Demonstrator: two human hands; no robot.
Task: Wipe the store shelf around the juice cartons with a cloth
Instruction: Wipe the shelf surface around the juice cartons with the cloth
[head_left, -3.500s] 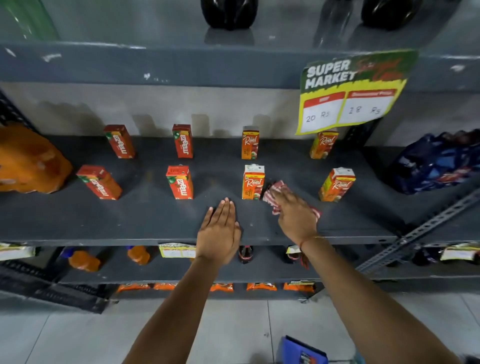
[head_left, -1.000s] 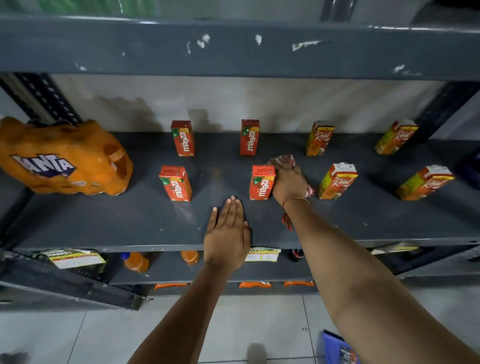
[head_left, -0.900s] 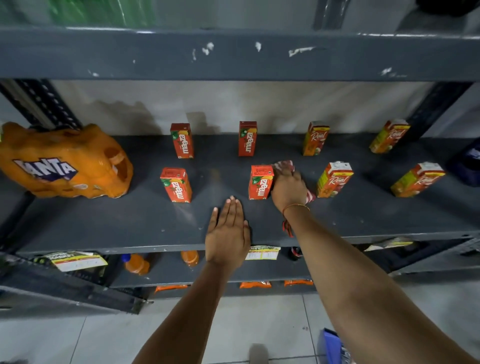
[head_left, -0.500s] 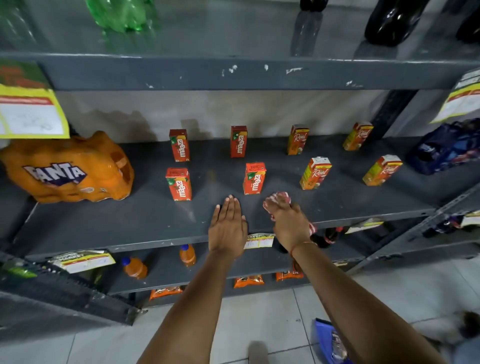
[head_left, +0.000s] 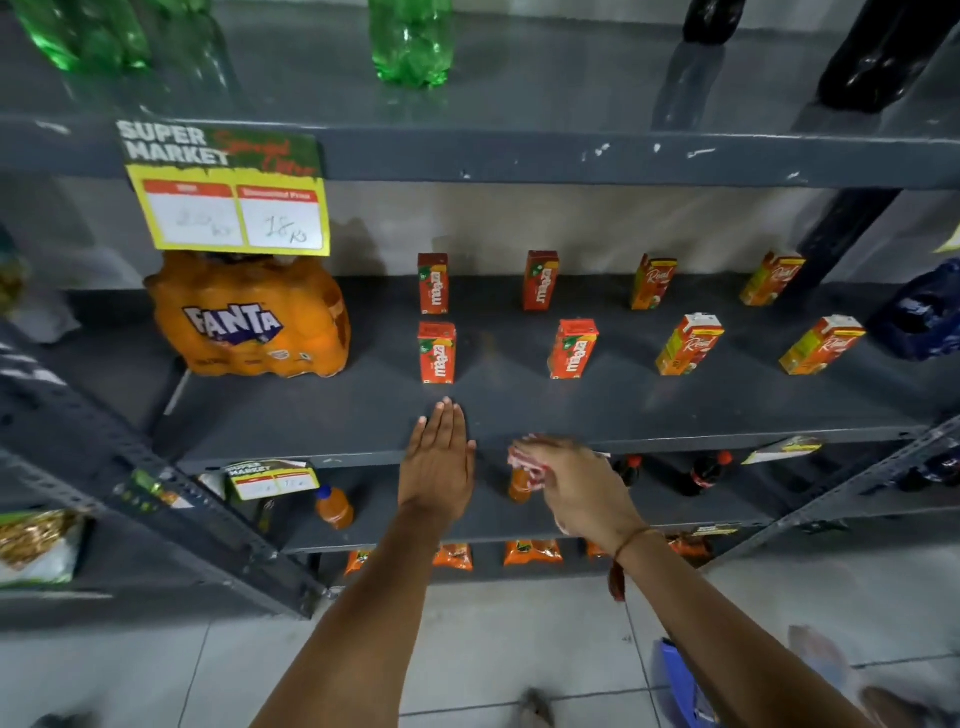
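Observation:
Several juice cartons stand in two rows on the dark grey shelf: red ones such as a front carton and another, orange-yellow ones to the right like the carton. My left hand lies flat, fingers together, on the shelf's front edge. My right hand is just off the front edge, lower right of the left hand, closed on a red-and-white cloth that shows at its fingertips.
An orange Fanta multipack sits at the shelf's left under a yellow price sign. A blue pack is at the right end. Green bottles stand on the shelf above; small bottles fill the shelf below.
My right hand with the cloth has drawn back from between the cartons to the front edge and now just off it. The left hand stayed flat. The view shifted, showing the Fanta pack and price sign.

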